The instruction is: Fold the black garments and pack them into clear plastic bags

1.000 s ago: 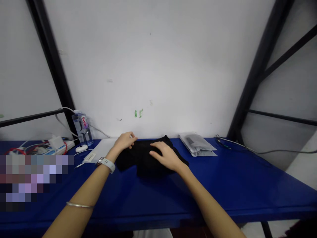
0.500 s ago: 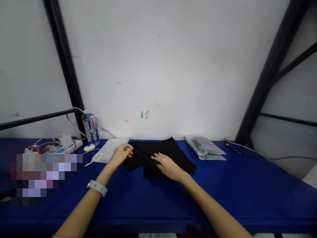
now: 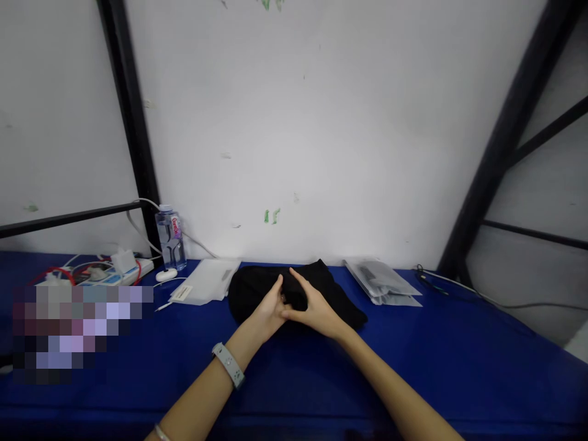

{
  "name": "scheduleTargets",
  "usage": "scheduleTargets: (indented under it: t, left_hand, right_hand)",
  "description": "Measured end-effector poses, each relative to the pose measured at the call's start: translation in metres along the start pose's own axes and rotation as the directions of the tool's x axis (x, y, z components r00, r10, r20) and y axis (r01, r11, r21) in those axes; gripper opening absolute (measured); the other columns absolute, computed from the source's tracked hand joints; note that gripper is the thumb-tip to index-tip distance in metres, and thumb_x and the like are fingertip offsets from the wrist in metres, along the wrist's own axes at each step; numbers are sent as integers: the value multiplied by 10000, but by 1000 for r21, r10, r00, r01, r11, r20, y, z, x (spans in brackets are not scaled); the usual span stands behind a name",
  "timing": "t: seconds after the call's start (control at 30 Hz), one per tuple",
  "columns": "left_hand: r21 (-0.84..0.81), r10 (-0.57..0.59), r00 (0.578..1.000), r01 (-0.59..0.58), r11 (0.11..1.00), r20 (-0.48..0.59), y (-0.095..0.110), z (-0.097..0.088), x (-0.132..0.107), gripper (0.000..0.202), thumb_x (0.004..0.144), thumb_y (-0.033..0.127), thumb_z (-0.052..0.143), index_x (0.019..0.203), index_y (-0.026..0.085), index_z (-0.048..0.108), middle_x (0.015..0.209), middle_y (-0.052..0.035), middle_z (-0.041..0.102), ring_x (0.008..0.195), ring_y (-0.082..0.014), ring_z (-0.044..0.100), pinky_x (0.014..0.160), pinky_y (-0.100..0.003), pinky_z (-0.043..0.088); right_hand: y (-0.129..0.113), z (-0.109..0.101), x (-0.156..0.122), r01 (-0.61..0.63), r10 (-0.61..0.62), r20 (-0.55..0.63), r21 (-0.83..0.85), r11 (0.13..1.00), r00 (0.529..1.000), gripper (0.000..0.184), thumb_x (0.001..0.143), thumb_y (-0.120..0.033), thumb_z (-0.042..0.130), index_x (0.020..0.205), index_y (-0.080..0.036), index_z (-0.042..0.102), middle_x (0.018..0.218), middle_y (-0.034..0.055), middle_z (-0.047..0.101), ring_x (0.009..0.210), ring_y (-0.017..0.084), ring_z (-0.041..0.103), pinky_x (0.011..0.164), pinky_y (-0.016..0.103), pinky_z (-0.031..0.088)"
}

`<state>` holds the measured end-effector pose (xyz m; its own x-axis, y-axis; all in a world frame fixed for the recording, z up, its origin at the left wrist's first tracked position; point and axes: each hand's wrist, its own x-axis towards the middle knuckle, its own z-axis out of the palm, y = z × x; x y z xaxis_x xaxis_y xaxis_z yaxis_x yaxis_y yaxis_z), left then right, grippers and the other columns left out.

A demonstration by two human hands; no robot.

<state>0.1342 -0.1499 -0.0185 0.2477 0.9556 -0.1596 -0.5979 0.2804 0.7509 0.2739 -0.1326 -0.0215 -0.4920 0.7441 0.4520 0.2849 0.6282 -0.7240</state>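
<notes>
A black cloth garment (image 3: 255, 283) lies folded and crumpled on the blue table, near the wall. Its exact kind does not show. My left hand (image 3: 269, 315) is at its near middle, fingers curled in the dark fabric and partly hidden. Close against it, my right hand (image 3: 319, 309) bends thumb and fingers around a bunched fold of the same cloth. The two hands nearly meet, thumb tips low and black fabric between them. A light wristband (image 3: 228, 365) is on my left wrist.
Translucent plastic bags lie on both sides: a flat one (image 3: 206, 282) at left, a filled one (image 3: 381, 282) at right. A water bottle (image 3: 170, 239), a white oval device (image 3: 166, 275) and a power strip (image 3: 138, 269) with cables stand left. Another cable (image 3: 482, 298) runs along the right.
My left hand has moved right from the garment's left edge to its middle, beside my right hand. My right hand has turned from lying flat to curling around the cloth.
</notes>
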Motion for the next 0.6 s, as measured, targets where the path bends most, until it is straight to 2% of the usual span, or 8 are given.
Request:
scheduleTargets:
  t: [0.1,0.23,0.3,0.33,0.4,0.43,0.5,0.6]
  left_hand:
    - [28,3,999,-4,1000,51,-2,-1,1,551,957,531,305,1381,202,431,1223,-134,613,1009,-205,650,891,-324,504]
    - [334,66,996,-83,939,62,4,-7,3,557,951,514,313,1327,148,500,1280,-165,581,1070,-231,624,942,-364,474]
    - [654,286,958,-229,721,20,18,-16,4,422,915,402,451,1219,148,599,1273,-141,597,1139,-240,580,997,-356,432]
    - [808,419,907,-268,524,28,27,-24,4,346,881,328,513,1156,161,642,1258,-118,613,1169,-238,556,1027,-341,403]
    - [979,625,779,-163,125,50,48,-46,3,290,857,229,505,1089,182,673,1233,-92,631,1180,-237,541,1074,-339,347]
    - [998,665,746,-56,-5,45,58,-59,1,304,864,211,478,1102,183,665,1224,-93,635,1169,-236,547,1068,-337,350]
    - [972,696,718,179,-152,-23,76,-86,-3,331,860,204,464,1132,159,647,1198,-129,640,1135,-258,567,1004,-335,393]
    - [895,691,713,379,-236,-120,90,-121,-10,351,847,268,487,1131,129,641,1153,-183,647,1095,-299,588,864,-325,438]
  right_hand:
    - [15,7,2,-69,71,-137,21,997,988,908,628,-303,746,1444,-205,359,1488,119,379,1379,269,336,1146,480,235]
    - [31,6,8,-191,254,-302,224,956,919,475,765,-389,597,1177,-153,611,1242,143,625,1196,294,553,1062,494,375]
    - [32,1,10,-232,372,-332,393,890,867,407,793,-425,573,1101,-166,638,1159,129,672,1115,292,609,1008,477,441]
    - [32,-1,10,-230,420,-341,477,848,841,405,796,-430,578,1110,-179,630,1153,116,677,1100,286,618,987,465,465]
    - [31,-8,11,-197,484,-350,610,768,802,416,796,-423,596,1154,-211,601,1147,89,684,1083,275,631,944,443,507]
    - [30,-10,11,-178,504,-352,654,736,789,419,798,-422,600,1169,-227,589,1133,78,691,1066,271,641,918,435,528]
    - [30,-15,12,-146,529,-360,706,693,769,413,806,-427,597,1180,-253,575,1102,62,702,1027,263,660,871,421,558]
    - [30,-18,14,-127,553,-358,745,655,753,401,810,-428,600,1180,-278,566,1084,48,707,1000,256,670,840,415,576]
